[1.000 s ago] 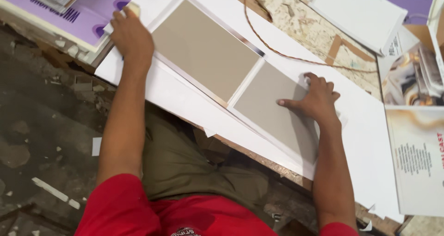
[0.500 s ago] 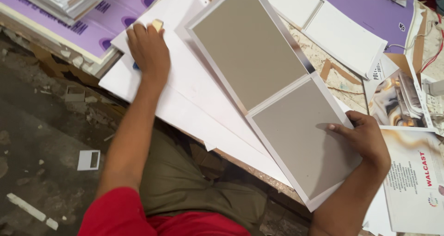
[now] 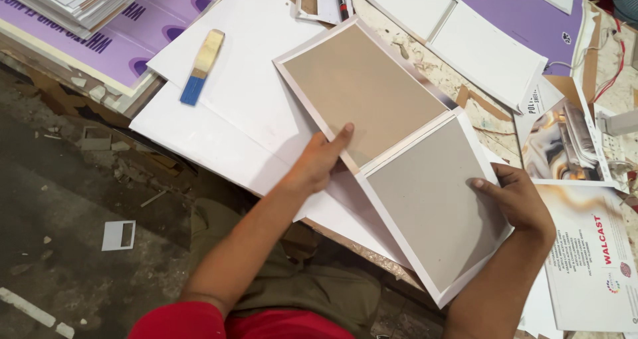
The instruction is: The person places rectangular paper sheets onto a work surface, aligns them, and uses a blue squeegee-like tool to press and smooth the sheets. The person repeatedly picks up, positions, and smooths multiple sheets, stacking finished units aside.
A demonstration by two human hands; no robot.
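Observation:
A folding cover of two grey boards [image 3: 362, 86] edged in white paper is lifted off the table, hinged in the middle. My left hand [image 3: 319, 163] grips the near edge of its upper board, thumb on top. My right hand [image 3: 515, 199] holds the right edge of the lower board, fingers spread on its face. Beneath lie large white sheets [image 3: 226, 113], and on them a flat tool [image 3: 203, 66] with a yellow handle and blue tip, lying free.
A purple printed board [image 3: 100, 40] under a stack of boards sits at the far left. More white covers [image 3: 465, 40] lie on purple sheet at the top right. Printed leaflets [image 3: 585, 246] lie at the right. Another person's hand shows at the top edge.
My left hand left the flat tool and came across to grip the cover's upper board. The cover has been lifted and swung to the right, with my right hand still on its lower board.

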